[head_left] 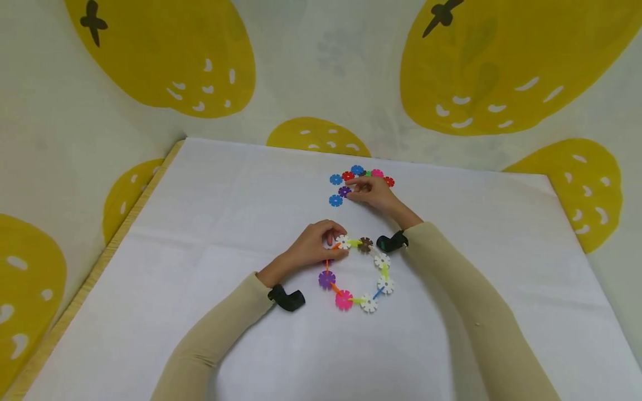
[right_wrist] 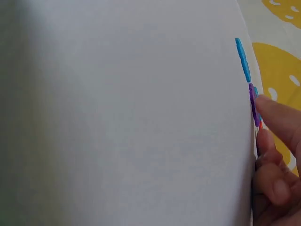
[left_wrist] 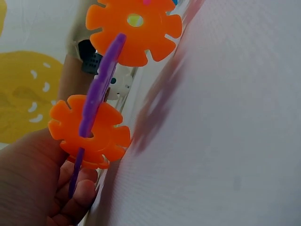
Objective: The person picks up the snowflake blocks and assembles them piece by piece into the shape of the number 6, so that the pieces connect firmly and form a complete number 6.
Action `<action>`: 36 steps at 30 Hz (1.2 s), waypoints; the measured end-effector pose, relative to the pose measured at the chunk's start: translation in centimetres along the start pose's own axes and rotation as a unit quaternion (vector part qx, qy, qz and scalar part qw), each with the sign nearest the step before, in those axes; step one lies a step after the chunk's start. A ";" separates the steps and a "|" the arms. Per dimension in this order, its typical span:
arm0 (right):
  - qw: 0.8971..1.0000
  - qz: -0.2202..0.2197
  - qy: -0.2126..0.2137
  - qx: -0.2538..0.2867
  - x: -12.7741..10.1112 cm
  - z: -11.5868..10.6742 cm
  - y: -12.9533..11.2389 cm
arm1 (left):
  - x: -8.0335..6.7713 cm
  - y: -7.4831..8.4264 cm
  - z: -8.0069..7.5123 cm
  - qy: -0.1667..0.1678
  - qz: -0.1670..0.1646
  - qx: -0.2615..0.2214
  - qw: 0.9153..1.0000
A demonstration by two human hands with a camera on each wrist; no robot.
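Observation:
A ring of snowflake pieces [head_left: 358,273] in white, brown, purple and pink lies flat on the white cloth. My left hand [head_left: 335,246] grips the ring at its upper left, next to a white piece [head_left: 343,241]. In the left wrist view, two orange pieces [left_wrist: 89,132] joined by an edge-on purple piece [left_wrist: 96,101] stand just above my left hand [left_wrist: 70,193]. My right hand [head_left: 352,189] reaches into a small pile of loose pieces [head_left: 358,174] farther back and pinches a purple piece [head_left: 344,191]. In the right wrist view my fingertips [right_wrist: 275,115] touch that purple piece [right_wrist: 252,101], below a blue one [right_wrist: 242,59].
The white cloth [head_left: 200,250] covers the table, whose wooden edge [head_left: 100,262] shows on the left. A cream backdrop with yellow fruit shapes [head_left: 170,50] hangs behind and at both sides. Two loose blue pieces [head_left: 335,200] lie left of the pile.

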State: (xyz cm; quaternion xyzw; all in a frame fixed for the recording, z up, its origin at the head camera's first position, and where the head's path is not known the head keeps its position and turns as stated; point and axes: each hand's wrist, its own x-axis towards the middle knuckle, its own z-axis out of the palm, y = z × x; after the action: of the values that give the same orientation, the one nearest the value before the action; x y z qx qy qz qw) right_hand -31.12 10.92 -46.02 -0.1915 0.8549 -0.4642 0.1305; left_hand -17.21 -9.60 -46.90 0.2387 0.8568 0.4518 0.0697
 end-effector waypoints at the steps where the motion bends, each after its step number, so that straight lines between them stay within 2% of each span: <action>1: 1.000 0.003 0.001 -0.004 0.0 0.1 -0.1 | 0.0 0.0 0.0 0.003 -0.004 -0.002 1.000; 8: 0.999 0.028 -0.007 -0.020 0.0 0.0 -0.7 | 0.0 0.1 0.0 0.017 -0.013 -0.017 1.000; 18: 0.999 0.040 -0.014 0.008 -0.8 -0.4 -0.4 | 0.0 0.1 -0.1 0.029 -0.006 -0.025 0.999; 22: 0.997 0.052 -0.038 0.031 -1.4 -0.7 -0.3 | 0.0 0.1 -0.1 0.031 -0.012 -0.033 0.999; 27: 0.995 0.054 -0.074 0.031 -2.3 -1.1 -0.2 | 0.0 -0.1 0.0 0.033 -0.028 -0.037 0.998; 33: 0.993 0.032 -0.105 0.041 -3.2 -1.5 -0.2 | 0.1 -0.3 0.1 0.052 -0.030 -0.049 0.997; 36: 0.989 0.020 -0.133 0.053 -3.7 -1.6 -0.2 | 0.0 -0.2 0.1 0.059 -0.027 -0.053 0.996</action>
State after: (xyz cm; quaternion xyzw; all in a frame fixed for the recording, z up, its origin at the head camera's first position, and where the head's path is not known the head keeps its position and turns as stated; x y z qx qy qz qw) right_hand -28.43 13.69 -44.80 -0.2275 0.8078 -0.4764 0.2622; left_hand -17.27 -9.56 -47.09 0.1845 0.8402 0.5080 0.0438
